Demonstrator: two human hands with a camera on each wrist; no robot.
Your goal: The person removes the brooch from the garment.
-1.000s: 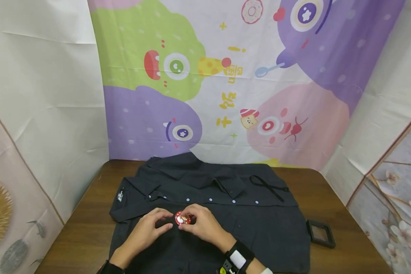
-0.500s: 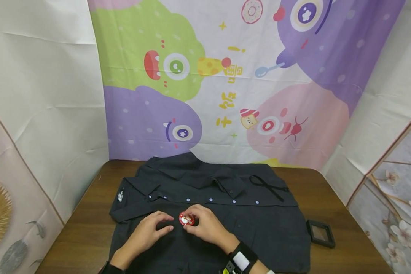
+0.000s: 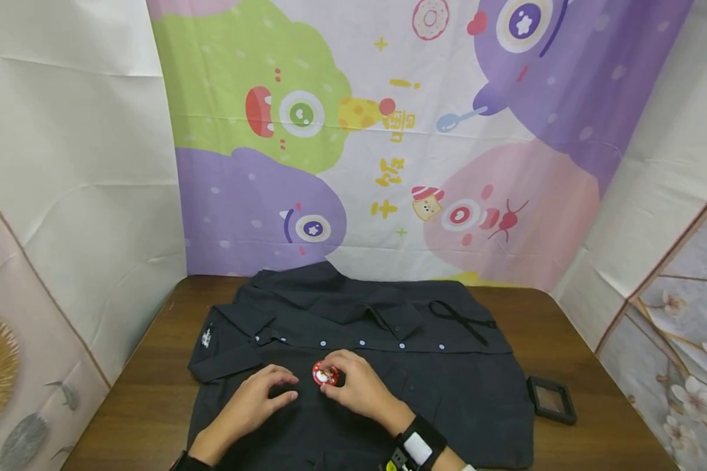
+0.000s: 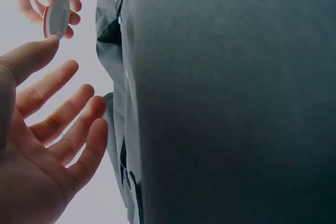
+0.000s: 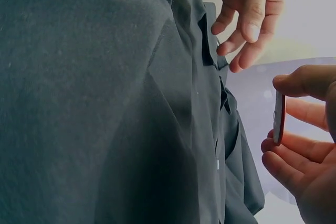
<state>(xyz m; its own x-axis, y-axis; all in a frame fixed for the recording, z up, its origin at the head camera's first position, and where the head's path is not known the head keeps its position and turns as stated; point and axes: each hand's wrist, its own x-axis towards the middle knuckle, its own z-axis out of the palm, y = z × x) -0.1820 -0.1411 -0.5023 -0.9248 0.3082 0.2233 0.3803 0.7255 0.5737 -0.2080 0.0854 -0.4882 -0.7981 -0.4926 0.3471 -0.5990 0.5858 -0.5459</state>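
In the head view my right hand (image 3: 362, 389) pinches a round red-and-white badge (image 3: 324, 375) between thumb and fingertips, over the front of a dark shirt (image 3: 459, 399). The right wrist view shows the badge (image 5: 279, 116) edge-on, its red rim toward the palm. Its flat grey back (image 4: 59, 17) faces the left wrist camera. My left hand (image 3: 256, 399) hovers just left of the badge, fingers loosely bent and holding nothing. A gap separates the left fingertips from the badge in the head view.
The shirt lies spread across a brown wooden table (image 3: 147, 392), its row of pale buttons (image 3: 362, 343) running sideways. A black tie cord (image 3: 462, 320) lies on it at the upper right. A small black square frame (image 3: 550, 400) sits to the right. A cartoon cloth (image 3: 389, 248) hangs behind.
My right hand has carried the badge a little to the right, away from the left fingertips, which were right at its edge. My left hand has stayed nearly in place.
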